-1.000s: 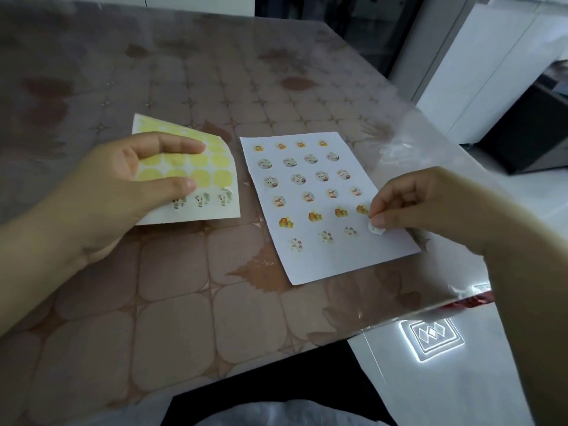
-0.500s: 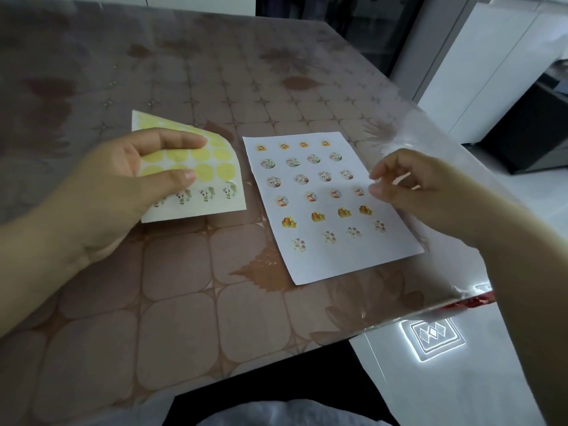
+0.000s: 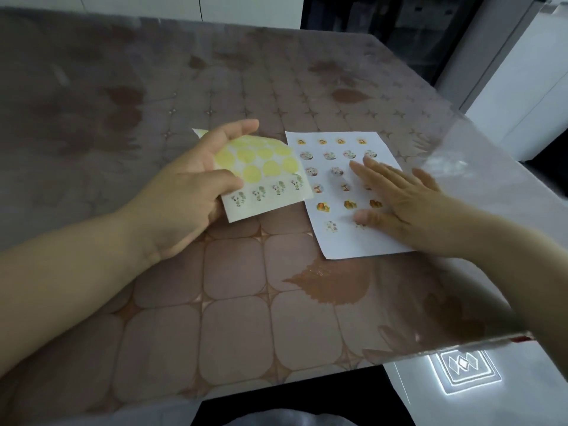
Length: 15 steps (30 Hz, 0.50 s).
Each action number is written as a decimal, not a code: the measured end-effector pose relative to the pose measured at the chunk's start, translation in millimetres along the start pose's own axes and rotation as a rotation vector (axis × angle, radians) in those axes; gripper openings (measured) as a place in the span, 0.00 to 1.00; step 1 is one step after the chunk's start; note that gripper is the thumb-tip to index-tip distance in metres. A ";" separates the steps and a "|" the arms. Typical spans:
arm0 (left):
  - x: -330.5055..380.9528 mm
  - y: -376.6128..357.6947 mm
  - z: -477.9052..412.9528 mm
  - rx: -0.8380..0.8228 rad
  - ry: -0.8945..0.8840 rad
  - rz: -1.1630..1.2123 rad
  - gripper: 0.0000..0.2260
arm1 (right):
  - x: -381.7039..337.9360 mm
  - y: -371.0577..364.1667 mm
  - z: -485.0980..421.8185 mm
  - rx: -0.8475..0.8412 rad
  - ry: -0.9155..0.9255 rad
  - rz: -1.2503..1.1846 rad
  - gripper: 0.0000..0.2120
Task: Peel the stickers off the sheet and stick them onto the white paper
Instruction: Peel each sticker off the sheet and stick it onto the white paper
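My left hand (image 3: 190, 192) grips the sticker sheet (image 3: 267, 179), thumb on top and fingers behind, holding it lifted just left of the white paper. The sheet shows yellow empty circles and one row of small flower stickers (image 3: 267, 190) along its lower edge. The white paper (image 3: 338, 238) lies flat on the table and carries several rows of round stickers. My right hand (image 3: 396, 198) lies flat on the right half of the paper, fingers straight and spread, covering some of the stickers.
The table (image 3: 233, 327) has a brown tile-patterned cloth under clear plastic. Its right edge (image 3: 479, 342) runs close to the paper, with white floor and a lit square pattern (image 3: 467, 368) beyond. A dark cabinet stands at the far right.
My right hand stuck a sticker near the paper's lower right, lifted, then came down flat on the paper. My left hand brought the sticker sheet right, up to the paper's edge.
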<state>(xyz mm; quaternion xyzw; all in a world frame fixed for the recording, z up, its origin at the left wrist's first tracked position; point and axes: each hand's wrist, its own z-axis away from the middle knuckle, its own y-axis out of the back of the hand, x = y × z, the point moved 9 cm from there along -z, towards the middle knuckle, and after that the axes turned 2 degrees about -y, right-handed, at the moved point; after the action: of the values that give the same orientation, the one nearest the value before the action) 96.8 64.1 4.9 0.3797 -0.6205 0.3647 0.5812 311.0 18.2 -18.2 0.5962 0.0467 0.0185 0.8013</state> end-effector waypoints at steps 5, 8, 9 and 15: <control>-0.5 -1.8 1.2 -0.036 -0.001 0.001 0.27 | -38.5 48.8 -5.2 0.396 0.141 -0.067 0.28; 0.8 -2.0 -1.7 -0.003 -0.011 0.062 0.26 | -82.8 75.3 4.3 0.596 0.341 -0.273 0.15; -1.1 0.4 -3.0 0.017 -0.007 0.094 0.26 | -95.5 79.3 4.3 0.628 0.375 -0.318 0.12; -3.0 5.0 -3.7 0.055 0.019 0.173 0.21 | -131.1 70.6 -9.6 0.823 0.357 -0.436 0.12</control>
<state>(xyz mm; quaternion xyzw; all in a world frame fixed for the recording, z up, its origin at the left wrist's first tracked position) 94.2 69.8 2.1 0.3369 -0.6351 0.4343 0.5427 181.5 36.6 53.5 0.8270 0.3100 -0.0675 0.4642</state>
